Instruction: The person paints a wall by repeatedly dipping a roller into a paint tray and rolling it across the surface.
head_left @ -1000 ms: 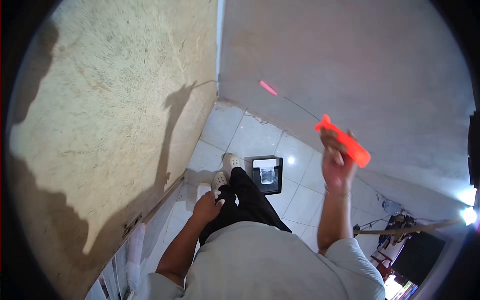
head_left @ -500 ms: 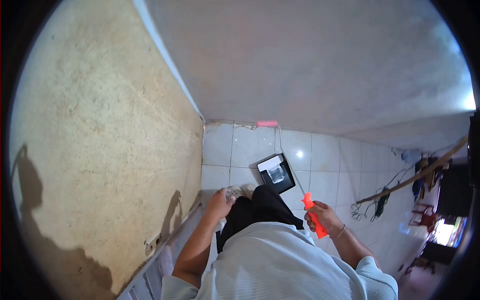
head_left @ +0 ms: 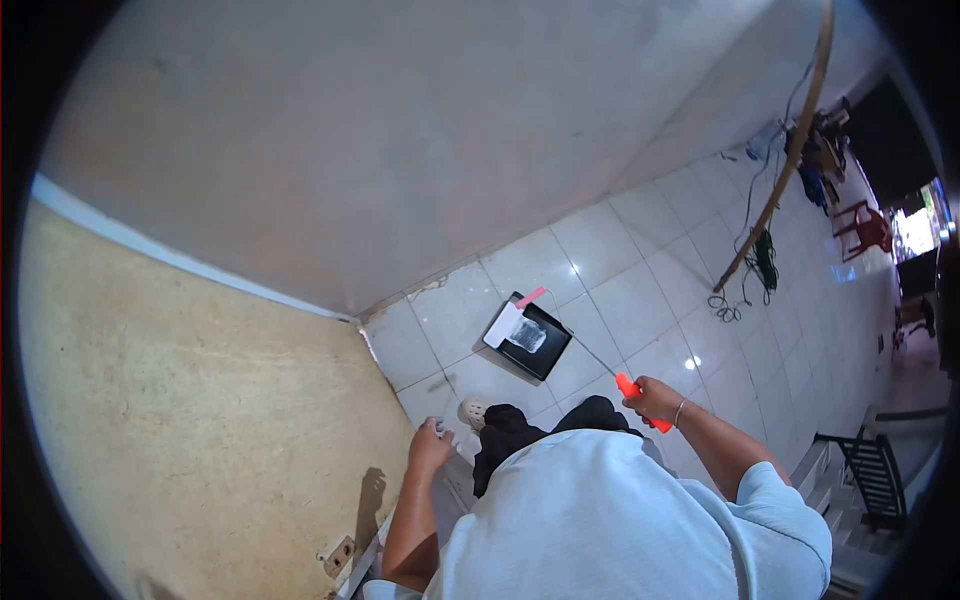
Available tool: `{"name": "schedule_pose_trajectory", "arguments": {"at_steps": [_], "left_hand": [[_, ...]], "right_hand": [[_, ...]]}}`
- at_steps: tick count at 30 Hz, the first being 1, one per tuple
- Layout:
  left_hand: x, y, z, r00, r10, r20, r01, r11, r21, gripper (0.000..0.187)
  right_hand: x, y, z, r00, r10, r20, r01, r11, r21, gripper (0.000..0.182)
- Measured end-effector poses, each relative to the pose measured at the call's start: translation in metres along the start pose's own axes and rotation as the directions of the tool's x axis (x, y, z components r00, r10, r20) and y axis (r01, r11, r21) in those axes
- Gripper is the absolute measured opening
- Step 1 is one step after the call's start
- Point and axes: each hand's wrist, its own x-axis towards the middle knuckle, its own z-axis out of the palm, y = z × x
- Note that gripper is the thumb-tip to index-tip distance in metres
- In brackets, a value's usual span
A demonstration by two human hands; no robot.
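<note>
Two walls: a grey wall (head_left: 350, 150) and a yellow wall (head_left: 190, 400) meet at a corner ahead and left of the person.
Floor (head_left: 650, 285): pale tiles, shiny under the lights.
Tray (head_left: 548, 358): black, flat on the floor, a white band along its left side and a pale patch inside (paint or film, cannot tell).
In the way: the tray lies between the person and the grey wall; one pale shoe (head_left: 472, 411) shows near it.
Pole (head_left: 797, 150): brown, slanting at upper right, well apart from the tray; dark cord (head_left: 766, 265) looped by its lower end.
Chair (head_left: 862, 230): red, beyond the pole.
Socket (head_left: 341, 554): low on the yellow wall.
Roller (head_left: 597, 356): ahead of the right hand (head_left: 655, 400), its pink sleeve (head_left: 531, 298) across the tray's upper right edge (touching or just above, cannot tell).
Pointing: sleeve end away from the person, towards the tray.
Long axis: the orange grip (head_left: 627, 384) and rod run lower right to upper left; the sleeve sits roughly crosswise.
Right hand: closed round the grip.
Left hand (head_left: 430, 445): fingers bent, near the shoe; whether it holds anything, cannot tell.
</note>
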Motion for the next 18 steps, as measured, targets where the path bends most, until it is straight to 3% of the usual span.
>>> {"name": "schedule_pose_trajectory", "arguments": {"at_steps": [8, 11, 13, 15, 18], "left_hand": [[-0.005, 0.077, 0.039, 0.986, 0.053, -0.156, -0.048, 0.998, 0.033, 0.039], [-0.027, 0.097, 0.073, 0.995, -0.022, -0.102, 0.015, 0.998, -0.063, 0.038], [-0.041, 0.089, 0.109, 0.999, -0.007, -0.054, 0.008, 1.0, 0.017, 0.038], [-0.063, 0.094, 0.134, 0.999, -0.046, 0.014, 0.045, 0.994, 0.103, 0.039], [-0.083, 0.098, 0.162, 0.991, -0.101, 0.093, 0.08, 0.975, 0.205, 0.044]], "right_hand": [[0.036, 0.133, -0.019, 0.99, -0.119, -0.072, 0.1, 0.969, -0.225, 0.037], [0.097, 0.181, -0.019, 0.974, -0.22, -0.045, 0.191, 0.919, -0.345, 0.039], [0.133, 0.202, -0.018, 0.972, -0.232, -0.026, 0.206, 0.907, -0.366, 0.039], [0.173, 0.224, -0.009, 0.939, -0.344, -0.01, 0.295, 0.819, -0.492, 0.038], [0.223, 0.237, -0.001, 0.951, -0.304, 0.052, 0.291, 0.828, -0.479, 0.041]]}}
